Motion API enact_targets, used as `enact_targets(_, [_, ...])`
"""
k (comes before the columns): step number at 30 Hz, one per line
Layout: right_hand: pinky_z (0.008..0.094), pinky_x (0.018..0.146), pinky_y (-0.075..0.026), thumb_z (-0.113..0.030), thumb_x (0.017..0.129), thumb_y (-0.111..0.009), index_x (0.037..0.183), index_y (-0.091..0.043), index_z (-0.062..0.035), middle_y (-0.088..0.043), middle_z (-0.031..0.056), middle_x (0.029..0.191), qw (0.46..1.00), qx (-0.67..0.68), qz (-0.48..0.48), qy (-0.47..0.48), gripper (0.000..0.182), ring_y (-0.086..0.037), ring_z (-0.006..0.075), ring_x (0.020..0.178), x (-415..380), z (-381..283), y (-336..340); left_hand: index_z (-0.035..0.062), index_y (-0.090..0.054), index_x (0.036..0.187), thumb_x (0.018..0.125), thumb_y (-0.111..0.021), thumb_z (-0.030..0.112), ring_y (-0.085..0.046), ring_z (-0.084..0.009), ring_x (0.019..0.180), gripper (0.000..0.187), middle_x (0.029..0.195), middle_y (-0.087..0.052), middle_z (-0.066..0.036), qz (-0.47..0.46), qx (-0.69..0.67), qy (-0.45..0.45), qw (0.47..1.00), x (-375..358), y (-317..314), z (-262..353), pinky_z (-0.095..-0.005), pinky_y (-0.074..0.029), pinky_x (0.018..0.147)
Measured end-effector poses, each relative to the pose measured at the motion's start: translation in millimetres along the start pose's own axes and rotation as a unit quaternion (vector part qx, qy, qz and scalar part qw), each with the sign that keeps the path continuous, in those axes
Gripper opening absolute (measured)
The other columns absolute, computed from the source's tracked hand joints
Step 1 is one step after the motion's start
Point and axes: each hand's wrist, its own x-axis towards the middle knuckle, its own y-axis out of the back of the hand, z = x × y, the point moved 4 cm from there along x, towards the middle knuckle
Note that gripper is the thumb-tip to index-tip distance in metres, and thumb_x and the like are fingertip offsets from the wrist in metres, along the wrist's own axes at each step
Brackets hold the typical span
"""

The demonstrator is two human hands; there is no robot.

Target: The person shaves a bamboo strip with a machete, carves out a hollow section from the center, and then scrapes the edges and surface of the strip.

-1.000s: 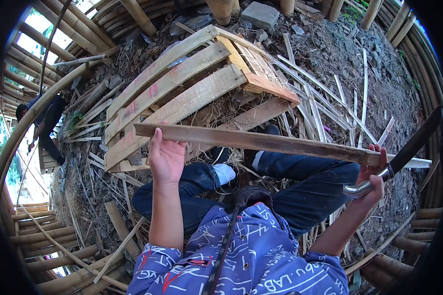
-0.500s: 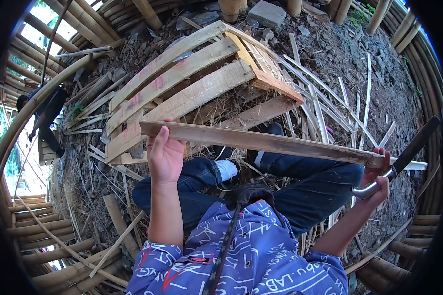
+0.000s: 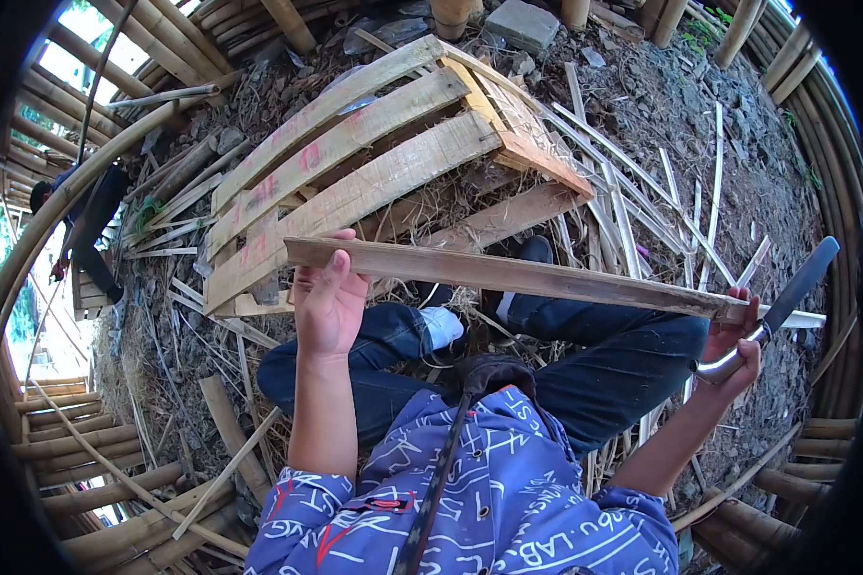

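A long split bamboo strip (image 3: pixel 508 272) stretches across in front of my knees. Its left end sits between the thumb and fingers of my left hand (image 3: pixel 324 311). My right hand (image 3: pixel 736 355) is wrapped round the metal-ended handle of a big knife (image 3: pixel 802 284), whose dark blade points up and away to the right. Fingers of that same hand also support the strip near its right end. Behind the strip, a slatted wooden crate (image 3: pixel 355 182) lies tilted on the ground, with dry fibres around and inside it.
Thin bamboo strips (image 3: pixel 633 225) lie scattered on the soil right of the crate. A grey block (image 3: pixel 522 26) rests at the back. Bamboo poles (image 3: pixel 77 446) wall the sides. Another person (image 3: pixel 91 230) is at the far left. My crossed legs (image 3: pixel 604 369) are below the strip.
The left end of the bamboo strip and my left hand have shifted slightly right. The knife has turned a little, its blade tip now lower and further left.
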Motion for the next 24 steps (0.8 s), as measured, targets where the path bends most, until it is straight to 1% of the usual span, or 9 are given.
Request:
enact_targets(2, [0.0509, 0.109, -0.035, -0.013, 0.064, -0.048, 0.135, -0.042, 0.0037, -0.040, 0.0217, 0.139, 1.000, 0.009, 0.000, -0.010, 0.073, -0.037, 0.0329, 0.133, 2.2, 0.7, 2.6, 0.0058, -0.060, 0.112, 0.090, -0.060, 0.008, -0.060, -0.0142, 0.100, 0.022, 0.112, -0.063, -0.004, -0.014, 0.012, 0.000, 1.000, -0.9, -1.2, 0.1, -0.0314, -0.050, 0.086])
enact_targets(4, [0.0502, 0.109, -0.034, -0.012, 0.064, -0.048, 0.135, -0.042, 0.0036, -0.040, 0.0218, 0.140, 1.000, 0.008, 0.003, -0.019, 0.073, -0.037, 0.0328, 0.133, 0.7, 1.5, 3.5, 0.0069, -0.058, 0.115, 0.093, -0.058, 0.016, -0.061, -0.0146, 0.098, 0.023, 0.108, -0.063, -0.003, 0.003, 0.035, -0.011, 0.999, -1.5, -2.1, -1.2, -0.0335, -0.050, 0.085])
enact_targets(6, [0.0496, 0.110, -0.034, -0.012, 0.064, -0.048, 0.135, -0.042, 0.0035, -0.040, 0.0219, 0.140, 1.000, 0.006, 0.006, -0.027, 0.073, -0.036, 0.0327, 0.133, -3.4, 2.5, 5.8, 0.0070, -0.058, 0.115, 0.093, -0.058, 0.017, -0.061, -0.0145, 0.099, 0.024, 0.108, -0.063, -0.003, 0.017, 0.021, 0.003, 1.000, -0.8, -0.3, -5.3, -0.0337, -0.050, 0.085])
enact_targets(14, [0.0468, 0.113, -0.029, -0.010, 0.064, -0.047, 0.139, -0.034, 0.0059, -0.037, 0.0220, 0.142, 0.998, -0.036, 0.032, -0.030, 0.078, -0.034, 0.0320, 0.135, -23.5, -11.7, 4.7, 0.0063, -0.054, 0.121, 0.093, -0.059, 0.021, -0.061, -0.0159, 0.099, 0.032, 0.109, -0.063, -0.005, 0.049, 0.017, 0.038, 0.998, 5.8, -17.9, -28.2, -0.0346, -0.049, 0.086])
enact_targets(16, [0.0469, 0.113, -0.030, -0.010, 0.064, -0.046, 0.139, -0.034, 0.0057, -0.036, 0.0219, 0.142, 0.999, -0.039, 0.032, -0.020, 0.078, -0.034, 0.0317, 0.135, -26.1, -17.2, 3.1, 0.0049, -0.052, 0.122, 0.090, -0.062, 0.022, -0.061, -0.0187, 0.100, 0.038, 0.108, -0.062, -0.008, -0.041, 0.072, 0.109, 0.991, 3.7, -27.4, -44.5, -0.0352, -0.049, 0.087])
enact_targets(18, [0.0467, 0.112, -0.030, -0.008, 0.065, -0.045, 0.139, -0.034, 0.0057, -0.036, 0.0216, 0.142, 0.999, -0.036, 0.023, 0.033, 0.076, -0.033, 0.0315, 0.136, -30.3, -25.0, -5.2, 0.0046, -0.047, 0.126, 0.086, -0.066, 0.019, -0.060, -0.0204, 0.100, 0.046, 0.109, -0.061, -0.010, -0.119, 0.101, 0.180, 0.971, -5.8, -39.3, -70.3, -0.0352, -0.048, 0.087])
enact_targets(19, [0.0467, 0.112, -0.030, -0.008, 0.065, -0.045, 0.139, -0.034, 0.0057, -0.036, 0.0216, 0.142, 0.998, -0.039, 0.024, 0.037, 0.076, -0.033, 0.0315, 0.136, -32.8, -27.1, -12.0, 0.0059, -0.044, 0.131, 0.085, -0.066, 0.014, -0.058, -0.0192, 0.101, 0.052, 0.113, -0.058, -0.010, -0.149, 0.064, 0.227, 0.960, -16.6, -49.4, -87.9, -0.0337, -0.047, 0.088])
enact_targets(22, [0.0473, 0.113, -0.030, -0.004, 0.064, -0.044, 0.137, -0.037, 0.0063, -0.038, 0.0212, 0.141, 0.981, -0.124, 0.087, 0.122, 0.074, -0.033, 0.0324, 0.135, -38.4, -40.2, -29.2, 0.0082, -0.037, 0.138, 0.085, -0.065, 0.007, -0.053, -0.0145, 0.103, 0.060, 0.117, -0.052, -0.008, -0.288, 0.111, 0.315, 0.897, -52.5, -86.0, -128.5, -0.0294, -0.044, 0.092])
enact_targets(24, [0.0473, 0.113, -0.030, -0.002, 0.063, -0.044, 0.137, -0.037, 0.0069, -0.038, 0.0216, 0.141, 0.973, -0.147, 0.103, 0.147, 0.075, -0.034, 0.0329, 0.135, -42.2, -46.6, -36.4, 0.0097, -0.037, 0.138, 0.086, -0.067, 0.012, -0.052, -0.0142, 0.104, 0.060, 0.119, -0.050, -0.008, -0.351, 0.164, 0.340, 0.857, -67.9, -109.9, -141.8, -0.0303, -0.044, 0.092])
